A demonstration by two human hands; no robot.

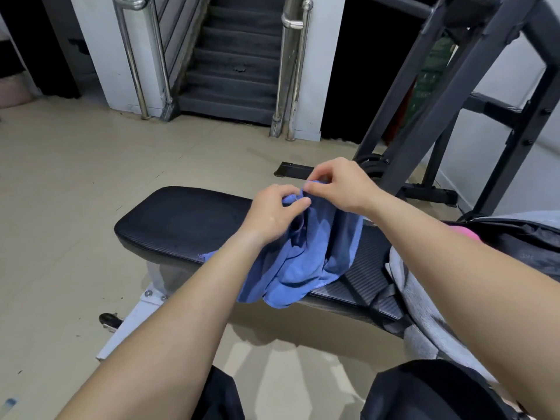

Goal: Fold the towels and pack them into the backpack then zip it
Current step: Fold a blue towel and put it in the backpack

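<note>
A crumpled blue towel hangs from both my hands over the black padded bench. My left hand pinches its top edge, and my right hand pinches the same edge just beside it. The towel's lower part rests bunched on the bench and droops over the near edge. A grey backpack lies on the bench's right end, with dark straps across the pad. Something pink shows at the backpack's opening behind my right forearm.
A dark steel gym rack rises at the right behind the bench. Stairs with metal handrails stand at the back. Beige tiled floor spreads to the left. My dark-clad knees are at the bottom edge.
</note>
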